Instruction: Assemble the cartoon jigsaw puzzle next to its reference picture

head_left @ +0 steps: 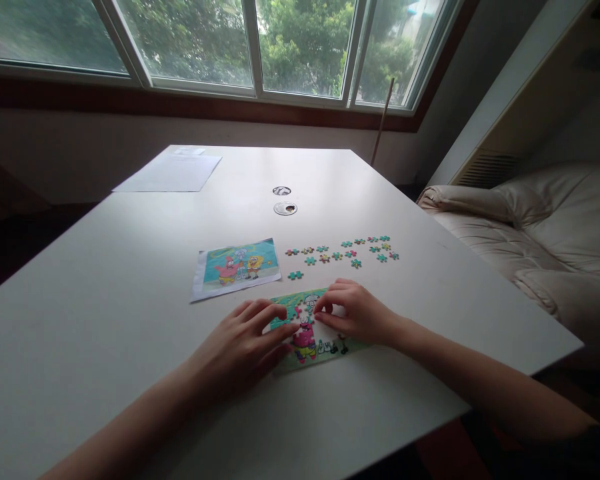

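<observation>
A partly assembled cartoon jigsaw puzzle [314,341] lies on the white table [130,320] in front of me. My left hand [243,347] rests flat on the puzzle's left side, fingers stretched out toward its middle. My right hand [356,313] sits on the puzzle's right part, fingers curled, thumb and forefinger pinching at a spot near the top; any piece in them is too small to make out. A printed reference picture [236,267] lies just beyond the left hand. Several loose puzzle pieces [345,252] are scattered beyond the right hand.
A sheet of paper [170,173] lies at the table's far left. Two round cable holes [285,208] sit mid-table. A cream sofa [545,233] stands beyond the table's right edge. Windows run along the far wall, with a thin stick [381,123] leaning there.
</observation>
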The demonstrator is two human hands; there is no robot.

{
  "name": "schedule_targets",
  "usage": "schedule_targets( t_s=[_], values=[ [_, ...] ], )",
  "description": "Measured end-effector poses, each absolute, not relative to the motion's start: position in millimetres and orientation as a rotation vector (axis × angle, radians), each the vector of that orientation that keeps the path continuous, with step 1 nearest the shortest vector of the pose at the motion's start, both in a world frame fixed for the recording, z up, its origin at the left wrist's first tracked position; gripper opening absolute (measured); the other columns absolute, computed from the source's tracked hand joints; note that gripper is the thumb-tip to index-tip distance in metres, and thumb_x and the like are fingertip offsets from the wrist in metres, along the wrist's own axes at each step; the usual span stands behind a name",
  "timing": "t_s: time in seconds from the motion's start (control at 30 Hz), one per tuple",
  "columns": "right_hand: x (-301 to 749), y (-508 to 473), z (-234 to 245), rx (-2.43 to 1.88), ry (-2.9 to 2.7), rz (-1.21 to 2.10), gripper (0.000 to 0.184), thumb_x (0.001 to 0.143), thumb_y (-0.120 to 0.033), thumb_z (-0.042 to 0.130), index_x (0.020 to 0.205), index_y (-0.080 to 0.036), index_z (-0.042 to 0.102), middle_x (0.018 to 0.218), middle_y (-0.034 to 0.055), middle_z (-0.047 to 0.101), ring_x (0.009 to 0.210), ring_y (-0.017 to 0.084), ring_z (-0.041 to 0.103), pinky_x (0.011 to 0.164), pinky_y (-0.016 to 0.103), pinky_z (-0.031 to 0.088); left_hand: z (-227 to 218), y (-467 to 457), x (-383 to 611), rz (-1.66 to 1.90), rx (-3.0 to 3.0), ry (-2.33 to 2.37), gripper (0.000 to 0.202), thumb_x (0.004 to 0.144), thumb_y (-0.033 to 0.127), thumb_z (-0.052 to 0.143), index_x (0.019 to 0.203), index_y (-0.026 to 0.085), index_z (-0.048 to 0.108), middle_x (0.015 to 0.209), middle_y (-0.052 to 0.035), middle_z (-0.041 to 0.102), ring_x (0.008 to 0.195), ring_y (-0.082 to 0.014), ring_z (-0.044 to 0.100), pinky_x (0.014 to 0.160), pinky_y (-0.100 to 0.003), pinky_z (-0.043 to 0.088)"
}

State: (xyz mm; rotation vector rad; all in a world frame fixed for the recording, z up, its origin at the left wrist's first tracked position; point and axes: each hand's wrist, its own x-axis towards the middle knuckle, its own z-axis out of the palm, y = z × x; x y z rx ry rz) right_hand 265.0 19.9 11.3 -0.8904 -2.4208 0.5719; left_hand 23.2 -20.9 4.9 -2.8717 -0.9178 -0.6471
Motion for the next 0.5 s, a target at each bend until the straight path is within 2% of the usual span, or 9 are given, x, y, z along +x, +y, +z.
schedule_targets(
  t_s=[0.17,0.5],
  values=[
    [288,37,16,-0.907,-2.411,0.446,0.006,0.082,-0.020,0.061,0.081,-0.017,0.066,0.072,0.0027,0.064,0.071,0.014,0.055,0.070,0.027,0.043,6,-14,9,-0.672,-2.836,-0.946,0.020,0.091,0.022,0.049,0.104,0.024,0.063,0.100,-0.0069,0.059,0.092,-0.0218,0.053,0.078,-0.036,0.046],
    [329,67,21,-0.998,-2.536,0.351,0.011,0.083,-0.023,0.059,0.079,-0.016,0.066,0.070,0.0027,0.062,0.068,0.013,0.054,0.066,0.026,0.042,4,-6,-2,-0.598,-2.862,-0.997,0.019,0.091,0.022,0.049,0.105,0.021,0.060,0.103,-0.0082,0.061,0.094,-0.0225,0.055,0.078,-0.037,0.045]
  ],
)
